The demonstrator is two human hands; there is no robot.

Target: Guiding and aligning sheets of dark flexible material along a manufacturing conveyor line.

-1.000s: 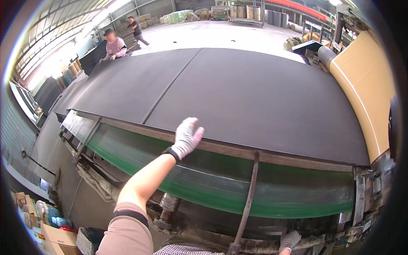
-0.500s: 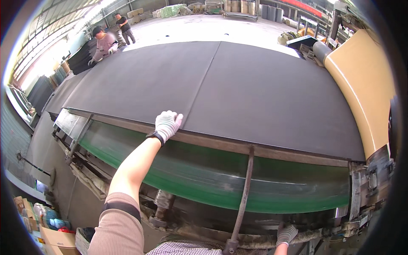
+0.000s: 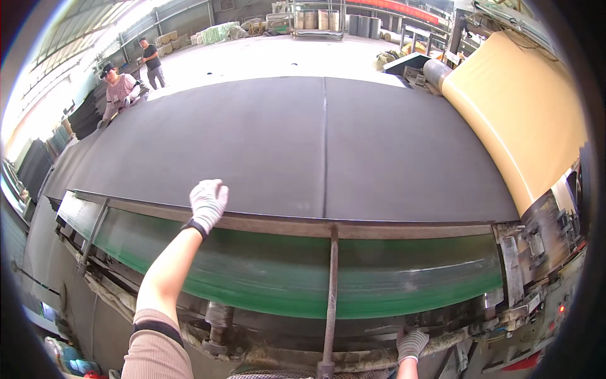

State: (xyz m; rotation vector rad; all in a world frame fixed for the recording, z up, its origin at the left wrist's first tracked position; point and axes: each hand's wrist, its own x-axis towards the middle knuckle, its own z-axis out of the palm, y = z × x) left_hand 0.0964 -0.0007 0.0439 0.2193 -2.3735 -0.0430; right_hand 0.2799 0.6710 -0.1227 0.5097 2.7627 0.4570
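A wide dark grey sheet with a seam or crease across it covers the machine bed. My left hand, in a striped knit glove with a dark band at the wrist, is at the sheet's near edge, left of the seam. Its thumb stands apart from loosely bent fingers, and nothing shows in it. Low down, right of the upright metal post, my right hand in a similar glove is closed on a wrapped rail. Its fingertips are partly hidden.
Below the sheet's edge runs a shiny green belt. A tan sheet curves up at the right beside a roller. At the far left a person touches the sheet; another person stands behind. A red light glows lower right.
The seam has shifted right along the bed, close to the line of the metal post, leaving my left hand farther left of it. My right hand stays at the rail. The view has turned somewhat.
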